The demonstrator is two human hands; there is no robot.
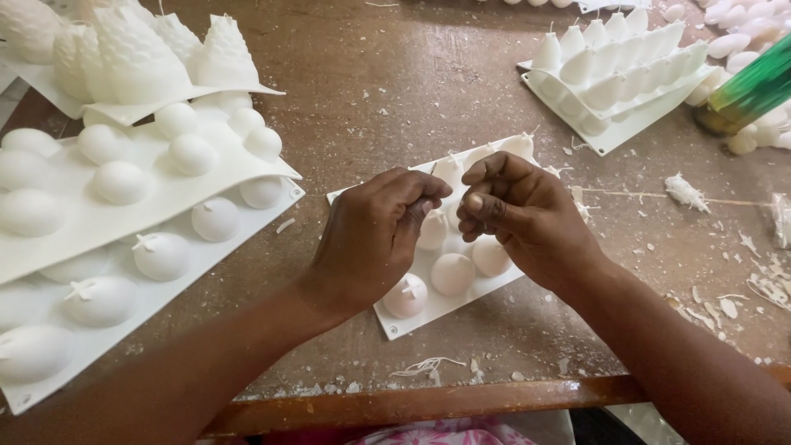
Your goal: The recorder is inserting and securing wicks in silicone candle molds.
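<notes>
We hold our left hand [375,239] and right hand [523,218] over the white mould [449,284], fingers pinched closed, perhaps on a wick, steadying it above a cavity.

Stacked white molds [124,177] L; green bottle [754,86] R.

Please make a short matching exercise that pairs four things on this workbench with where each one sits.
Things:
1. small white mould
2. stacked white moulds
3. green cylinder
4. cone-shaped mould

Places:
A. far right edge
B. left side of the table
C. under both hands
D. upper right, left of the green cylinder

Pairs: 1-C, 2-B, 3-A, 4-D
</notes>
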